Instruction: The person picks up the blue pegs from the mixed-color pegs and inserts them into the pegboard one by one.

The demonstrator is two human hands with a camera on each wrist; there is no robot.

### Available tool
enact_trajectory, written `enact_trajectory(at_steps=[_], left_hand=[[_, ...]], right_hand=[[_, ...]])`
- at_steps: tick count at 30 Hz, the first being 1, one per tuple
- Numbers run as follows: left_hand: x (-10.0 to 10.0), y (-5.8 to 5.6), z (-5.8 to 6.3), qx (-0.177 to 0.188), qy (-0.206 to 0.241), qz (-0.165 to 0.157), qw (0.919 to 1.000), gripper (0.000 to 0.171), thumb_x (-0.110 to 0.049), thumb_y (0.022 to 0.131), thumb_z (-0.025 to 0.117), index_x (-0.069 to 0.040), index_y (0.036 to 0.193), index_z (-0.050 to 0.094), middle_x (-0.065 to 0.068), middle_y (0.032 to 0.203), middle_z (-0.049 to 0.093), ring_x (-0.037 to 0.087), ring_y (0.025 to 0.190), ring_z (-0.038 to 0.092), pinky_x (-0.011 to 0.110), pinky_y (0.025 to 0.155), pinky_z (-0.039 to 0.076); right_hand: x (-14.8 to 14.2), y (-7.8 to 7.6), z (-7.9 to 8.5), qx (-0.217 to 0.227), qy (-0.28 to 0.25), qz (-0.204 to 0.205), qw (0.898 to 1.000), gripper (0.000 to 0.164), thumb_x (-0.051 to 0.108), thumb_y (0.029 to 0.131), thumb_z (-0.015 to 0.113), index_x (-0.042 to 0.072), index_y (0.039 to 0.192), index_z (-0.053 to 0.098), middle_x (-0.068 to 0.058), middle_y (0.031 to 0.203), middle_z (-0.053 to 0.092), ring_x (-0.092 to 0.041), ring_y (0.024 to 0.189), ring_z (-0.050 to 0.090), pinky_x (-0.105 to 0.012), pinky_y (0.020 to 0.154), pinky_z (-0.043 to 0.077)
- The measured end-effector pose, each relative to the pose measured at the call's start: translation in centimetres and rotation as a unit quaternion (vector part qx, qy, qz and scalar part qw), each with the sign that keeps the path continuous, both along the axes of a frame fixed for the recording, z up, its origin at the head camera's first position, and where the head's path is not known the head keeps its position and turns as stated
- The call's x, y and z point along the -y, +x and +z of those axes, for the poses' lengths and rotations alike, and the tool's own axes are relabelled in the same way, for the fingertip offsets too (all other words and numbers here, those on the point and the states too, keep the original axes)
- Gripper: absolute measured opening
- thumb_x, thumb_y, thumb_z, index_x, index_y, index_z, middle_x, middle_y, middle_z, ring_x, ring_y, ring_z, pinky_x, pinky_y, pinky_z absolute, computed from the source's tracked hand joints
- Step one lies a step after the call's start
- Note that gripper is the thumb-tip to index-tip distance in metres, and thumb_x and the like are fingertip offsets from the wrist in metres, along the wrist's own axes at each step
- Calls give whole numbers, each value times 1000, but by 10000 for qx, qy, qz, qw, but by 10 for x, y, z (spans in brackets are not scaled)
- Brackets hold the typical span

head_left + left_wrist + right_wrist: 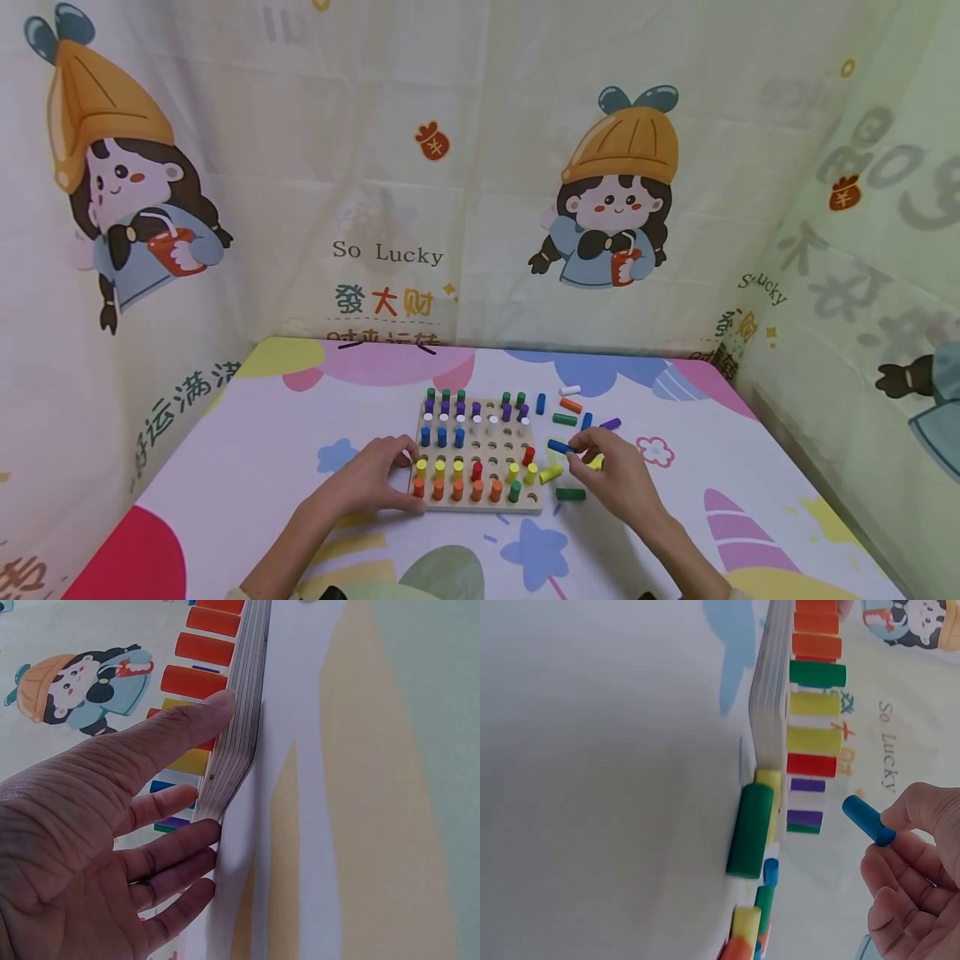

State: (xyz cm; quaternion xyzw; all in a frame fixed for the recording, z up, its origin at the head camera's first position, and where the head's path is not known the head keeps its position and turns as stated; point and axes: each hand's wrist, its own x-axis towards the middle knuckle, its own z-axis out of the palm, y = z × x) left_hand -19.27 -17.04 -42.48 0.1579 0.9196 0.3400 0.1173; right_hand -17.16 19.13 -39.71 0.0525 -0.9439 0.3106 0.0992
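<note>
A wooden pegboard (480,507) with rows of coloured pegs lies on the table. Orange pegs and one green peg (514,492) stand in its front row; yellow, blue, white, purple and green ones rise behind, with two red pegs among them. My left hand (372,477) rests against the board's left side, its thumb (217,712) at the front corner and the other fingers loosely extended along the side. Between thumb and fingertips, my right hand (613,475) pinches a blue peg (864,817), tilted and off the table, just right of the board.
Loose pegs lie right of the board: a green peg (571,494) and a yellow peg (551,474) near the front, then orange (571,405), white (570,390), purple (611,424) and others farther back. Printed cloth (495,208) hangs behind the patterned table (262,433).
</note>
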Motion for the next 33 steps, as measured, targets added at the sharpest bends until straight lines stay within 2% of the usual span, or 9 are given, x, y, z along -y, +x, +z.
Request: enact_trajectory(at_steps=[25,33], left_hand=[[1,-1,5,100,-34,66,9999,57,-42,69,95,-20,108,60,2,111,63,24,111,55,55,100,48],[3,-4,4,67,-20,-33,10000,57,-43,69,94,-20,109,60,2,111,64,24,111,55,54,99,49]], right_hand=[[39,-12,2,-471,-262,605,9967,17,6,85,81,16,94,72,9,86,65,-13,83,61,-25,67,48],[49,-17,1,-342,-311,763,9960,17,8,86,81,18,96,71,11,88,66,-11,83,60,-26,67,48]])
